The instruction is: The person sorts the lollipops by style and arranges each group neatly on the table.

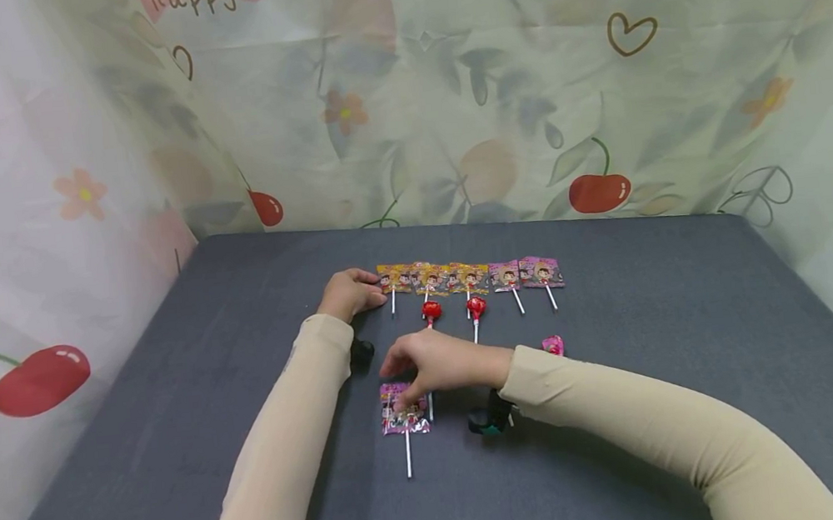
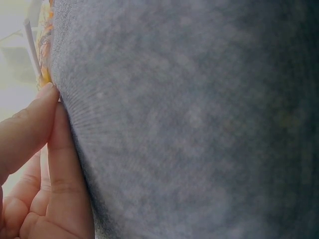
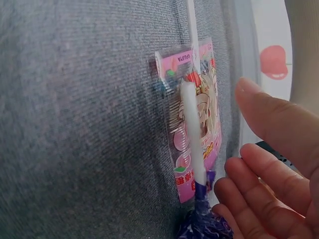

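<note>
At the left end of a row of flat-packed lollipops, my left hand (image 1: pixel 348 294) pinches the edge of a yellow-wrapped lollipop (image 1: pixel 394 279). In the left wrist view, thumb and index fingertip meet at the packet's corner, close to the dark cloth. Nearer the front, my right hand (image 1: pixel 441 360) hovers with thumb and fingers apart over a pink flat-packed lollipop (image 1: pixel 390 420), whose white stick points toward me. Beside that packet, the right wrist view shows a purple-wrapped lollipop (image 3: pixel 202 219), its head mostly hidden by my hand in the head view.
Two more yellow lollipops (image 1: pixel 468 277) and two pink ones (image 1: pixel 541 271) continue the back row. Two round red lollipops (image 1: pixel 476 308) lie below it. A pink-wrapped one (image 1: pixel 553 346) shows behind my right forearm. The dark table (image 1: pixel 631 457) meets a printed curtain (image 1: pixel 448 123) behind.
</note>
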Available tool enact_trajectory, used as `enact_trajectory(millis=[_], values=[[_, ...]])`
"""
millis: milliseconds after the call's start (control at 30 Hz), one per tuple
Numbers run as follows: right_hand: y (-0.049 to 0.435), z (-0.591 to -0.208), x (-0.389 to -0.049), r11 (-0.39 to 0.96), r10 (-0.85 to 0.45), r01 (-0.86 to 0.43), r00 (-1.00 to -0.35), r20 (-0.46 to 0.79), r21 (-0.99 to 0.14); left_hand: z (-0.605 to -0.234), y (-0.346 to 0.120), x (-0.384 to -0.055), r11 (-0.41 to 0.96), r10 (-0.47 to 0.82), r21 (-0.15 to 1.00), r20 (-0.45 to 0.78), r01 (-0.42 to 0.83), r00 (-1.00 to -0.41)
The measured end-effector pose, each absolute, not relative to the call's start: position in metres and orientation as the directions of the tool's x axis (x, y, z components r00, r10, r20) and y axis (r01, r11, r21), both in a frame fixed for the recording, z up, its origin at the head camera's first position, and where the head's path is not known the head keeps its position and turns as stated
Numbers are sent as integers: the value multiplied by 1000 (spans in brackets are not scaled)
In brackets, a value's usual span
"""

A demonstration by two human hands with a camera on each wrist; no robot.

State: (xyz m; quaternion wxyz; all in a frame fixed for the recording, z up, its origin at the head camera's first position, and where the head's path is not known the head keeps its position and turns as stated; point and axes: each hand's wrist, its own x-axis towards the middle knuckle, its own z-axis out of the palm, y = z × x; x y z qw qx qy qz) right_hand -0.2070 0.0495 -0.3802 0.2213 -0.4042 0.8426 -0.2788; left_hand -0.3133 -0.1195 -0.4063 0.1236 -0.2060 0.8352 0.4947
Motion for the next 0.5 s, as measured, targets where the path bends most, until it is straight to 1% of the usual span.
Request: enact_trajectory(millis=[200,500], values=[[48,-380,-209,530,-802,-593,-583,-131,-606,-407,-119,-315,455,-230,757,-409,-469,-883],[45,-381,-209,562,-796,-600,-579,-176,-570,-408,-120,-316,440,-236,759,-419,-481,-877]])
